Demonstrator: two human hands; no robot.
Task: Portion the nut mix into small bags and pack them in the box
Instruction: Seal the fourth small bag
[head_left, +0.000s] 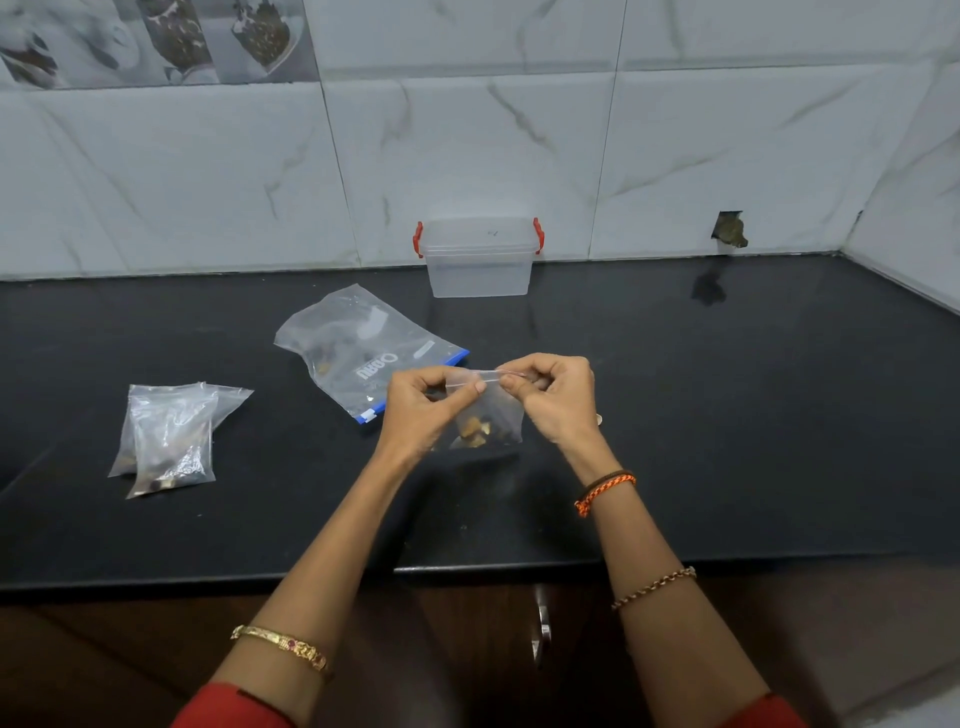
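Observation:
A small clear bag (488, 415) with nuts in its bottom hangs above the black counter (727, 415). My left hand (423, 405) pinches its top strip at the left end, and my right hand (553, 395) pinches the same strip at the right end. Behind my hands lies the large zip bag (358, 348) with a blue seal and a few nuts left inside. Two filled small bags (169, 436) lie overlapped at the left. The clear box (478, 260) with red latches stands against the wall, its lid on.
The marble-tiled wall (519, 145) runs along the back and meets a side wall at the far right. A broken hole in a tile (730, 228) is right of the box. The counter's front edge (519, 566) is just below my forearms.

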